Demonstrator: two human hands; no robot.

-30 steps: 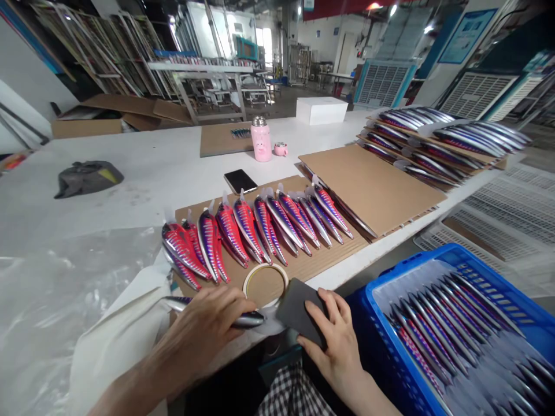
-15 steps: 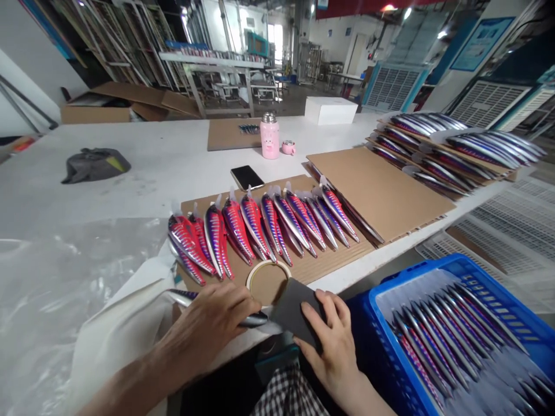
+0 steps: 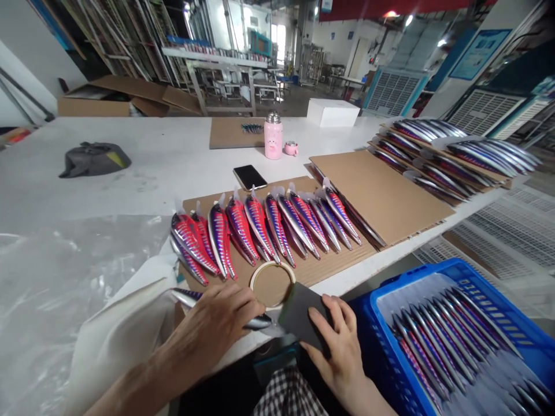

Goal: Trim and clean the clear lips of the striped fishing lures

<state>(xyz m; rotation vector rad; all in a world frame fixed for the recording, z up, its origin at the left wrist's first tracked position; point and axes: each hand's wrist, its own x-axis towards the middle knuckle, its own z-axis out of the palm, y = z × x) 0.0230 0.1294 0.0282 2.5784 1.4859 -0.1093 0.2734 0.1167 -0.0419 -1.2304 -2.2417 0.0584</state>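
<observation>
My left hand is closed around a fishing lure, its dark nose with a clear lip pointing right and its striped tail showing on the left. Between the fingers and thumb of my right hand is a dark grey sheet that looks like sandpaper. The sheet's left edge lies at the lure's clear lip; whether they touch I cannot tell. Just beyond both hands, a thin tape ring rests on cardboard. A row of red, purple and silver lures lies behind it.
To the right, a blue crate holds many lures. Cardboard layers with stacked lures fill the table's right end. Farther back are a phone, a pink bottle and a white box. Plastic sheeting covers the left.
The view has shifted slightly, so things sit a little further right. Both hands keep their grips on the lure and the grey sheet, in nearly the same position.
</observation>
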